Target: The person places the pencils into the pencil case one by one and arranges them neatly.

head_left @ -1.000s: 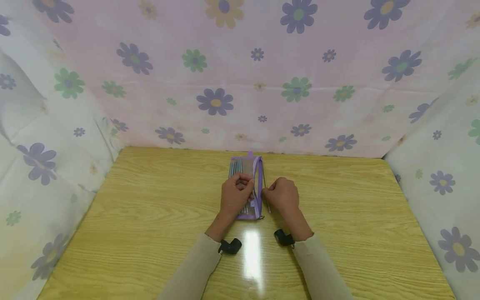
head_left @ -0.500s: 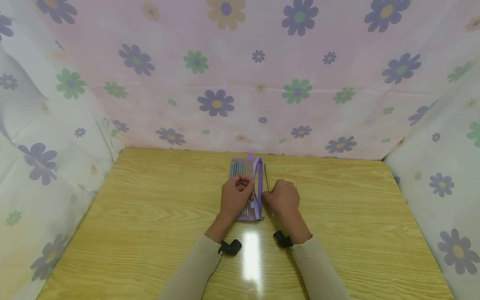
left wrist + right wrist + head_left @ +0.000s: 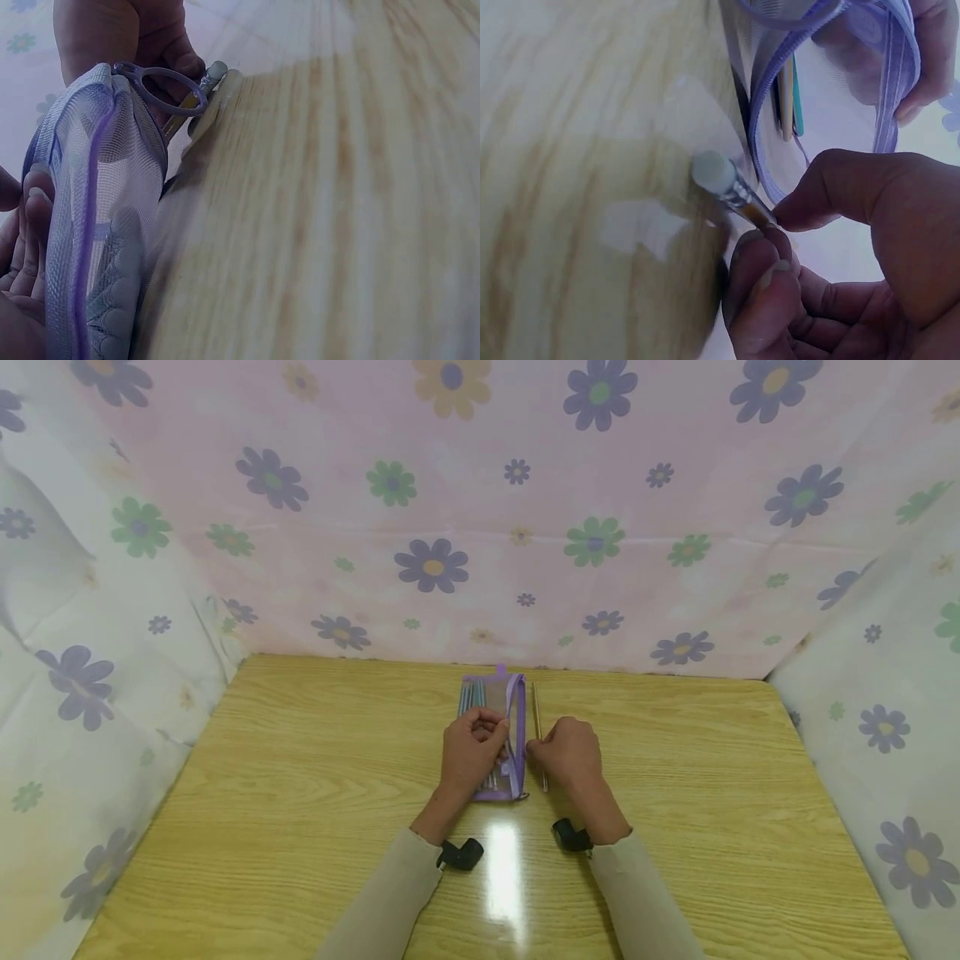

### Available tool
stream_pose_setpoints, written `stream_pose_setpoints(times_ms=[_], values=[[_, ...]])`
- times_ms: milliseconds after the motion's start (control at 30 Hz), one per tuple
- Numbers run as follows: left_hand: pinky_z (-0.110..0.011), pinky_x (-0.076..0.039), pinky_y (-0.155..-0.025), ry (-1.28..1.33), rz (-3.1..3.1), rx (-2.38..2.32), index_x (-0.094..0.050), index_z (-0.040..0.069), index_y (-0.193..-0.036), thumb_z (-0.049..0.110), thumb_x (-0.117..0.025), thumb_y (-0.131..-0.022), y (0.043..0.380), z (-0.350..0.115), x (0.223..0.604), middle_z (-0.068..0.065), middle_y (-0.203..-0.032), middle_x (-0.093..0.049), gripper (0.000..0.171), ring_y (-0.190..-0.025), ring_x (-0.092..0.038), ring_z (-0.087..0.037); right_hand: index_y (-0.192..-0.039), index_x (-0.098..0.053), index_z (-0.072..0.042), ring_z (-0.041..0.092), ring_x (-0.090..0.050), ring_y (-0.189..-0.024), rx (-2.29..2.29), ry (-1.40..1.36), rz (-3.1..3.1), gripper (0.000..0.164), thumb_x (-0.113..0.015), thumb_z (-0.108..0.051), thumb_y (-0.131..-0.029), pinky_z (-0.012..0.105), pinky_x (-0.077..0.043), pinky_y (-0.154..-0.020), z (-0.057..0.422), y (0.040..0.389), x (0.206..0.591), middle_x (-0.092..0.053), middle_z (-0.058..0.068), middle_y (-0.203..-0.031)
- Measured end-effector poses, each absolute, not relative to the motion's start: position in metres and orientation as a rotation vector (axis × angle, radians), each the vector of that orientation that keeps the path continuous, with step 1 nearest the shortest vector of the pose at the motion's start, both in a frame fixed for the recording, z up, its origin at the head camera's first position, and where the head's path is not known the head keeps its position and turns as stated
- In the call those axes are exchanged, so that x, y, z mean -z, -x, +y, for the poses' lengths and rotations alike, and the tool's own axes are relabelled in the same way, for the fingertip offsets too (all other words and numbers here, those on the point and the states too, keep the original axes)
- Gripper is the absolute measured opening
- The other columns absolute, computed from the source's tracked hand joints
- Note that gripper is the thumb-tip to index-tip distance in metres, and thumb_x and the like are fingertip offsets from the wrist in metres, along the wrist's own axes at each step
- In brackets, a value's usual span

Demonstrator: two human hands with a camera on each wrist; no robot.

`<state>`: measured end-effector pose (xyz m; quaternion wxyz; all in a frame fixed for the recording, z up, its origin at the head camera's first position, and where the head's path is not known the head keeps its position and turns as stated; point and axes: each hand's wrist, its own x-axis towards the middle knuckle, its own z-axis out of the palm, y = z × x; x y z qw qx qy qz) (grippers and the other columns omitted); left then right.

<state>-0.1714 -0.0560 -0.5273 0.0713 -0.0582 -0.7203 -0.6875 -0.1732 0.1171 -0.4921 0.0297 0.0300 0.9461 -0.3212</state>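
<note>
My left hand [image 3: 474, 745] pinches the opening edge of a purple-trimmed mesh pencil pouch [image 3: 493, 693], which lies lengthwise on the table with its zip side gaping. Several pencils [image 3: 471, 692] show through the mesh. Just right of the pouch, my right hand [image 3: 567, 752] holds a gold pencil [image 3: 537, 714] between thumb and fingers, roughly parallel to the zip. In the right wrist view the pencil's pale eraser [image 3: 714, 172] points toward the camera, close to the tabletop. The left wrist view shows the zip's ring pull [image 3: 169, 90] beside that pencil.
The wood-grain table [image 3: 300, 777] spreads out on both sides of the pouch. A flowered curtain [image 3: 480, 485] hangs behind it, with more cloth at left and right. Dark wrist-worn cameras [image 3: 462, 853] sit at the cuffs.
The gold pencil has shifted slightly right, away from the pouch's zip edge, along with my right hand. My left hand and the pouch stay nearly still.
</note>
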Motion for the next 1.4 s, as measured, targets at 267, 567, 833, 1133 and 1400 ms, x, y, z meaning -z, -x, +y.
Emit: stream_pose_setpoints(times_ms=[267,567,833,1133,1400], values=[[-0.025,-0.056,-0.046,0.183,-2.159,2.089,-0.072,0.003,-0.102,0.007,-0.072,-0.101,0.171,-0.056,0.528,-0.011,-0.082,-0.071,0.005,-0.053,-0.066,-0.014,-0.052,-0.06,-0.012,0.012,-0.043,-0.043,1.017,-0.074,2.877,0.04,-0.079,-0.02,-0.086,0.024,-0.032,-0.04,0.116,0.171,0.483,-0.049,-0.004,-0.047],[-0.024,-0.056,-0.046,0.185,-2.147,2.1,-0.072,0.0,-0.102,0.006,-0.072,-0.101,0.171,-0.056,0.527,-0.015,-0.082,-0.071,0.006,-0.053,-0.066,-0.013,-0.056,-0.061,-0.012,0.012,-0.047,-0.046,1.053,-0.012,2.862,0.034,-0.079,-0.018,-0.084,0.024,-0.035,-0.042,0.115,0.168,0.474,-0.053,-0.002,-0.051],[-0.023,-0.056,-0.046,0.174,-2.133,2.11,-0.071,-0.002,-0.102,0.005,-0.073,-0.099,0.171,-0.055,0.526,-0.018,-0.082,-0.072,0.007,-0.053,-0.065,-0.013,-0.067,-0.069,-0.009,0.015,-0.053,-0.052,1.139,0.027,2.789,0.024,-0.078,-0.018,-0.087,0.024,-0.041,-0.046,0.112,0.169,0.474,-0.062,0.002,-0.059],[-0.024,-0.056,-0.046,0.181,-2.148,2.103,-0.071,0.001,-0.101,0.005,-0.072,-0.1,0.17,-0.055,0.527,-0.012,-0.08,-0.072,0.005,-0.053,-0.066,-0.013,-0.075,-0.074,-0.006,0.016,-0.055,-0.054,1.277,-0.026,2.712,0.019,-0.074,-0.02,-0.089,0.025,-0.043,-0.048,0.11,0.171,0.478,-0.066,0.003,-0.063],[-0.025,-0.056,-0.045,0.184,-2.143,2.103,-0.071,0.0,-0.101,0.006,-0.072,-0.1,0.17,-0.055,0.527,-0.013,-0.079,-0.072,0.006,-0.052,-0.066,-0.013,-0.078,-0.076,-0.005,0.016,-0.057,-0.057,1.324,-0.035,2.69,0.019,-0.073,-0.021,-0.089,0.026,-0.046,-0.05,0.109,0.172,0.482,-0.068,0.003,-0.066]])
